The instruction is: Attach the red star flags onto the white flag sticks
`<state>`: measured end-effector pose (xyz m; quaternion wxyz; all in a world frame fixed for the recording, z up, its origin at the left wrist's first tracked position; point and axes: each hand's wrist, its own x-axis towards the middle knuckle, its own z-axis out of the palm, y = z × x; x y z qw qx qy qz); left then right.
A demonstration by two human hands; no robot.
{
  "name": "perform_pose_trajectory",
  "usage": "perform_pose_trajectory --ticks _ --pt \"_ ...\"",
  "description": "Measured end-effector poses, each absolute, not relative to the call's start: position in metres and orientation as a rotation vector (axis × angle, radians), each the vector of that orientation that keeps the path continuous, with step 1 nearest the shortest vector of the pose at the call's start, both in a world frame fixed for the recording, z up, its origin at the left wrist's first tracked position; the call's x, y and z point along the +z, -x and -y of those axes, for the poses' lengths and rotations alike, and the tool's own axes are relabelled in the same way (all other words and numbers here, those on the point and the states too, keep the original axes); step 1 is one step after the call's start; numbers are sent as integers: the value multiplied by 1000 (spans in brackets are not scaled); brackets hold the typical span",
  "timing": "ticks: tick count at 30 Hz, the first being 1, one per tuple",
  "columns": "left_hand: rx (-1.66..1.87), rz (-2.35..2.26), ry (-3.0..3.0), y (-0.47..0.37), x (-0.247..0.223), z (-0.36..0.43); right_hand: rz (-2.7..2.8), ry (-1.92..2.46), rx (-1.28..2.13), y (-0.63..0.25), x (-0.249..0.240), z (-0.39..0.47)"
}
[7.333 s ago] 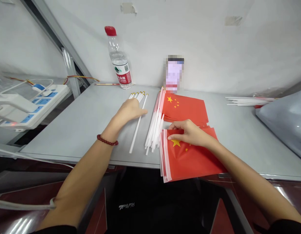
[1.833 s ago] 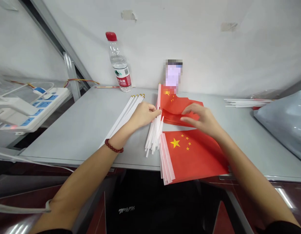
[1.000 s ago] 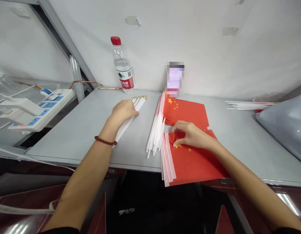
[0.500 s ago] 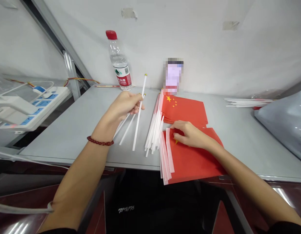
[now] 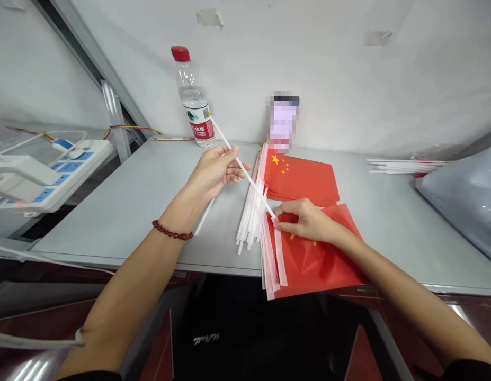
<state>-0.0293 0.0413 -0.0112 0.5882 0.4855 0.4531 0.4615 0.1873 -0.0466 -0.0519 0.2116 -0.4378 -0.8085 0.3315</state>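
Note:
A white flagpole stick [image 5: 251, 182] with a gold tip slants down to the right, pinched between the thumb and fingers of my left hand [image 5: 219, 168]. Its lower end meets the top of the white sleeve on the uppermost red flag [image 5: 317, 264]. At that corner my right hand [image 5: 303, 219] pinches the flag, its fingertips touching the sleeve's top. Several more flags lie stacked beneath. Behind them rests a pile of flags on sticks [image 5: 304, 177], with their white sticks pointing toward me. One loose white stick [image 5: 205, 217] shows under my left wrist; the rest is hidden.
A water bottle [image 5: 195, 106] with a red cap stands by the wall, left of a blurred phone [image 5: 284, 124] leaning there. A power strip [image 5: 58, 177] lies at far left. More white sticks [image 5: 404, 166] and a grey plastic bag [image 5: 463, 201] are at right.
My left hand has turned the stick from nearly upright to slanting, bringing its lower end right to the flag's sleeve. My right hand now pinches the sleeve's top corner, and the flag has wrinkled.

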Motion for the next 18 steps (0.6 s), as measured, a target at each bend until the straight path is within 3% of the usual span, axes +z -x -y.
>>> perform_pose_trajectory --ticks 18 --pt "1023 -1067 -1378 20 -23 -38 2279 1051 882 -188 -52 46"
